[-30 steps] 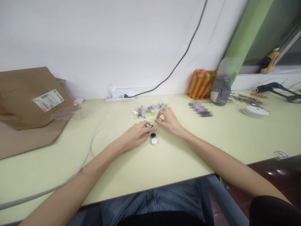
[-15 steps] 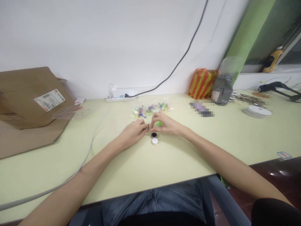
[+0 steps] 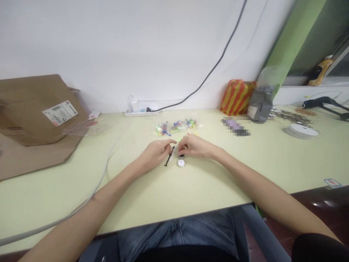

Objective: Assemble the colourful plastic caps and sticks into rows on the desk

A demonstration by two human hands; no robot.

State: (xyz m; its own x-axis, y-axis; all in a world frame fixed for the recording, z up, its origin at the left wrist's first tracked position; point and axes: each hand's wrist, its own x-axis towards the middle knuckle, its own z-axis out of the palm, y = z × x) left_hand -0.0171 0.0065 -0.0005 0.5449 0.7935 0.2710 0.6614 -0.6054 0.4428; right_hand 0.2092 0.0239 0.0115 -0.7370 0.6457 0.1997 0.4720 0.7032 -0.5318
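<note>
While the left hand (image 3: 156,154) rests loosely spread, index finger apart from thumb, beside a black stick (image 3: 169,157) on the worktop (image 3: 141,207), the right hand (image 3: 195,146) curls over a black disc (image 3: 181,156) behind a white disc (image 3: 181,163); whether it pinches, I cannot tell.

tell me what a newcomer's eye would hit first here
Likely the red-yellow striped bag near the wall, right of centre. The large brown cardboard at far left stands out too, then both hands, close together near the picture's middle, a thin black stick beside the left one.
</note>
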